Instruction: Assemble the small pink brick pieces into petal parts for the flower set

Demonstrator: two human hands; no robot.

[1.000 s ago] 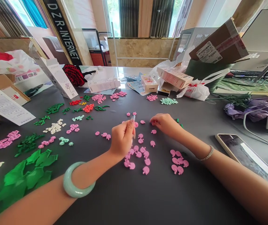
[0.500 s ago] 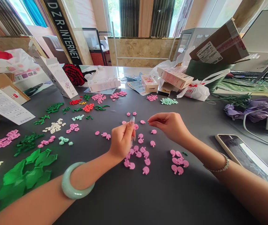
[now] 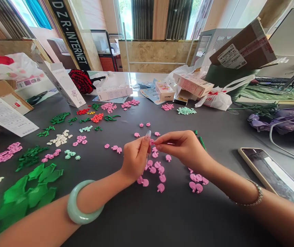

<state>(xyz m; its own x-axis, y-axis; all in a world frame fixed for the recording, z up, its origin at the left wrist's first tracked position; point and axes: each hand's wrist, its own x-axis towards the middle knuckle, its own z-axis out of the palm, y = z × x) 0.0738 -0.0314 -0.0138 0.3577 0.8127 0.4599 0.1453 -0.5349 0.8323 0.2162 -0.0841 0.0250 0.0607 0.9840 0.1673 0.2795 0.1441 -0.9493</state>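
Observation:
My left hand (image 3: 136, 156) is closed in a pinch on a small pink plastic piece (image 3: 151, 142), which shows at its thumb tip. From the right, my right hand (image 3: 181, 149) meets it, thumb and forefinger closed at the same piece; whether a second piece is between them is hidden. Below and around both hands lie loose round pink pieces with small tabs (image 3: 160, 187). A separate cluster of pink pieces (image 3: 199, 188) sits under my right forearm. Just beyond the right hand is a thin green stick (image 3: 201, 142), partly covered.
Sorted heaps of small parts spread leftward: green leaves (image 3: 37, 187), white pieces (image 3: 60, 138), red pieces (image 3: 97, 118) and mint pieces (image 3: 186, 111). A phone (image 3: 270, 171) and purple flowers (image 3: 280, 120) lie right. Boxes (image 3: 164, 91) and a white bag (image 3: 217, 100) line the back.
My right hand has moved left and down, its fingertips now meeting the piece in my left hand. The green stick beyond the right hand has come into sight.

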